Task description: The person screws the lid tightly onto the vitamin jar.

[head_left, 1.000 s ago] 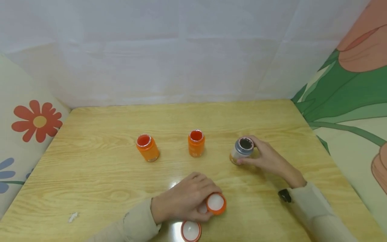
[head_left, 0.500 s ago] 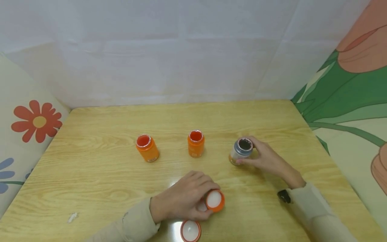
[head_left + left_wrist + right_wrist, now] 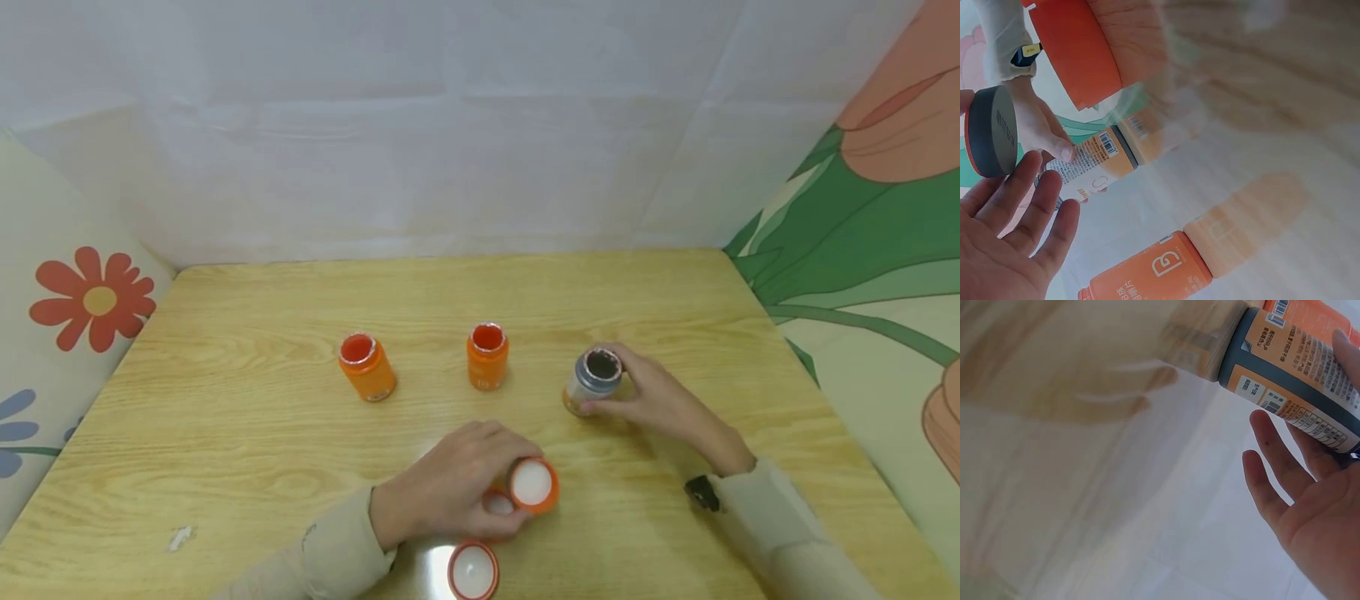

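My left hand [image 3: 453, 483] pinches a screw cap [image 3: 532, 483] between thumb and fingers. The cap's white liner and orange rim face up in the head view, and its dark grey outside [image 3: 999, 131] shows in the left wrist view. A second cap [image 3: 498, 503] lies partly hidden under that hand, and a third orange cap [image 3: 473, 572] lies liner up just in front of it. On the right, my right hand [image 3: 660, 404] grips an uncapped grey-necked supplement bottle [image 3: 592, 383] round its side. The bottle's orange-and-white label and dark base band [image 3: 1272, 369] show in the right wrist view.
Two uncapped orange bottles stand behind the hands, one at the left [image 3: 367, 371] and one in the middle [image 3: 487, 362]. The wood-grain table [image 3: 262, 333] ends at a white cloth [image 3: 450, 167]. Flower-patterned panels [image 3: 862, 250] flank it.
My right hand and the grey-necked bottle have shifted slightly left and toward me. The cap in my left hand has moved slightly away from me, and more of the cap under the hand shows.
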### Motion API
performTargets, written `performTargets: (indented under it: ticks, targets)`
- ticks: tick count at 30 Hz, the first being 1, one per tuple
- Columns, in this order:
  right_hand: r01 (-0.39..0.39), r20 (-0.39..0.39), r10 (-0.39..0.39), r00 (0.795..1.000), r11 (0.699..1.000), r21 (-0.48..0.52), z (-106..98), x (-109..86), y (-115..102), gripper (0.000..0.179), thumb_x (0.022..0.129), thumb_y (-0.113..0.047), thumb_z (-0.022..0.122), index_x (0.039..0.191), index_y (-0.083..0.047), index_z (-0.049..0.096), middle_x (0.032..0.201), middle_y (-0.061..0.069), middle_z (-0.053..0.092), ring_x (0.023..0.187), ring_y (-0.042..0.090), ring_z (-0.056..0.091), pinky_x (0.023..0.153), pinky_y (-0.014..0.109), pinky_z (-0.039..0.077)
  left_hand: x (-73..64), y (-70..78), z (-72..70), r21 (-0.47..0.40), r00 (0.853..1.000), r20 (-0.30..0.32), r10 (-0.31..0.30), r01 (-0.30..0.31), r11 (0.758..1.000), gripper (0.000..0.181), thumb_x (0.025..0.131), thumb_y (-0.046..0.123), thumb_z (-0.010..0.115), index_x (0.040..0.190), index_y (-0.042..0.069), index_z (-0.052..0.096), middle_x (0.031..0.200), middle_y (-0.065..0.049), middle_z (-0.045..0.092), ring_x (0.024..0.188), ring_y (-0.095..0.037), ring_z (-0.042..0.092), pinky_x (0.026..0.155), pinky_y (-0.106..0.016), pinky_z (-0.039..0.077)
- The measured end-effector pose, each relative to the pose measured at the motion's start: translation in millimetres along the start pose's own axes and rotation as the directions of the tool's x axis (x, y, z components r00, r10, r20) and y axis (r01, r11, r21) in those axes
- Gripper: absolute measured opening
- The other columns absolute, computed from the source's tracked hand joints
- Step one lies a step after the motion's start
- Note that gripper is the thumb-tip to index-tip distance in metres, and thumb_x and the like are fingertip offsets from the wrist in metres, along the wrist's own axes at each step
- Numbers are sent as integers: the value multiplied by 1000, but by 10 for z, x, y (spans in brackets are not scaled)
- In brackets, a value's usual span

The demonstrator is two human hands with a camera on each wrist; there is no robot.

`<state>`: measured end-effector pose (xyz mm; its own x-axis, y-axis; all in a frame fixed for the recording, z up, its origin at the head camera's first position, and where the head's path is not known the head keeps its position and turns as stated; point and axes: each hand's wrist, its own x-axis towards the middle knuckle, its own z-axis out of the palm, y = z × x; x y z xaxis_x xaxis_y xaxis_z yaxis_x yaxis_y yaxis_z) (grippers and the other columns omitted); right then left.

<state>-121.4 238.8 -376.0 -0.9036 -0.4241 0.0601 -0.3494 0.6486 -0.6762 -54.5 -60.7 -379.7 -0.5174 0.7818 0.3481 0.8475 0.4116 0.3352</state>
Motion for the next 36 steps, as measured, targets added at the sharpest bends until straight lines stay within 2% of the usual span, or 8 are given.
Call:
performTargets:
  ticks: [10, 13, 21, 27, 32, 36]
  targets:
    - [8, 12, -8, 1000, 1000, 4, 48, -26, -76, 69, 76, -37, 84, 132, -13, 53, 124, 3, 66, 119, 26, 61, 103, 55, 45, 8, -37, 0, -14, 991, -115, 71, -73, 997, 54, 78, 34, 77, 125, 13, 60, 116, 5, 67, 108, -8, 62, 96, -23, 49]
    - [12, 13, -12, 1000, 1000, 17, 67, -30, -90, 71, 75, -37, 84, 133, -11, 51, 124, 4, 66, 119, 26, 61, 104, 55, 45, 14, -49, -10, -14, 988, -133, 81, -83, 996, 54, 78, 33, 76, 125, 13, 59, 115, 5, 66, 109, -8, 62, 98, -22, 48]
    - [37, -6, -37, 999, 999, 39, 123, -57, -82, 74, 74, -32, 86, 134, -8, 47, 123, 3, 66, 118, 24, 61, 103, 52, 45, 25, -72, -13, -57, 981, -180, 74, -85, 995, 52, 77, 31, 79, 122, 13, 59, 113, 5, 65, 107, -9, 61, 98, -22, 48]
    - [42, 2, -42, 999, 998, 43, 133, -65, -74, 74, 74, -27, 86, 134, -8, 47, 125, 8, 66, 119, 28, 61, 103, 54, 46, 20, -87, -17, -91, 977, -204, 61, -81, 993, 52, 78, 29, 80, 123, 11, 59, 114, 2, 66, 108, -10, 63, 99, -24, 49]
    - [38, 3, -38, 999, 998, 40, 138, -65, -65, 71, 74, -29, 86, 131, -10, 50, 124, 8, 67, 117, 28, 63, 101, 53, 47, 16, -100, -25, -116, 975, -219, 44, -71, 991, 53, 78, 29, 81, 122, 11, 59, 114, 2, 65, 108, -10, 62, 98, -22, 49]
    - [42, 0, -42, 999, 999, 29, 146, -77, -73, 71, 73, -31, 86, 131, -10, 51, 123, 7, 67, 116, 27, 63, 101, 52, 48, 17, -113, -31, -143, 970, -238, 49, -85, 986, 53, 77, 27, 82, 121, 9, 58, 113, 1, 65, 107, -11, 62, 98, -22, 49]
